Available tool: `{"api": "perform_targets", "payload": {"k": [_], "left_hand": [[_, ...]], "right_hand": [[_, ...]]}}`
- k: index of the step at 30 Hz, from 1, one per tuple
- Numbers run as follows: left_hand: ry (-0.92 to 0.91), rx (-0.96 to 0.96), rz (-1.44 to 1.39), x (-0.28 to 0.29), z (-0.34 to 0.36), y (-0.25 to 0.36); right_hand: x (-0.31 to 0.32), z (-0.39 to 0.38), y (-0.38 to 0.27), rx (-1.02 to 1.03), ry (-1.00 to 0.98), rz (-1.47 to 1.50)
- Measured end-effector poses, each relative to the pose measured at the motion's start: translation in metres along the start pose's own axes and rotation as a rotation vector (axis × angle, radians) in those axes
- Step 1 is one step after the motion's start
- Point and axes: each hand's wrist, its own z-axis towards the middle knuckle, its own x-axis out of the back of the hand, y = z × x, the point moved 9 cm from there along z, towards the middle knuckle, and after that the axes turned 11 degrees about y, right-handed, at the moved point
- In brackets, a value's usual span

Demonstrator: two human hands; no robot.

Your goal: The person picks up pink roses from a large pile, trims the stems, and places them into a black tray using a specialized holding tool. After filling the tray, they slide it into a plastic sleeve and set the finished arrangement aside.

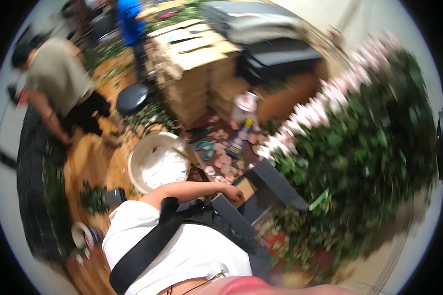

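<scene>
My left hand [234, 193] reaches across to a dark grey corrugated holder [275, 184]. Its fingers are curled in at the holder's near edge, against a tan piece of cardboard [246, 189]; whatever they grip is hidden. A blurred stretch of my right arm [295, 289] runs along the lower edge, and that hand lies outside the picture. Just beyond the left hand, pink petals [225, 160] are scattered over the work surface. Among them are teal-handled scissors [205, 149] and a narrow dark blue and yellow object [239, 140].
Long-stemmed pale pink flowers [310, 115] with dense leaves fill the right side. A white bucket [135, 167] with pale petals stands left of my arm. Beyond are stacked cardboard [192, 59], a round black stool [132, 98], a bending person [59, 73] and someone in blue [129, 22].
</scene>
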Motion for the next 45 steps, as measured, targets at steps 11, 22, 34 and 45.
{"api": "perform_targets", "payload": {"k": [11, 22, 34, 45], "left_hand": [[0.055, -0.01, -0.066, -0.016, -0.001, -0.019], [0.002, 0.085, -0.092, 0.02, -0.035, 0.043], [0.016, 0.084, -0.088, 0.017, -0.04, 0.04], [0.018, 0.032, -0.114, 0.019, -0.036, 0.016]], "right_hand": [[0.032, 0.034, 0.105, -0.21, 0.347, -0.043], [-0.147, 0.085, -0.225, 0.566, -0.05, 0.404], [-0.247, 0.147, -0.237, 0.693, -0.054, -0.256], [-0.176, 0.042, -0.272, 0.997, -0.128, 0.242]]}}
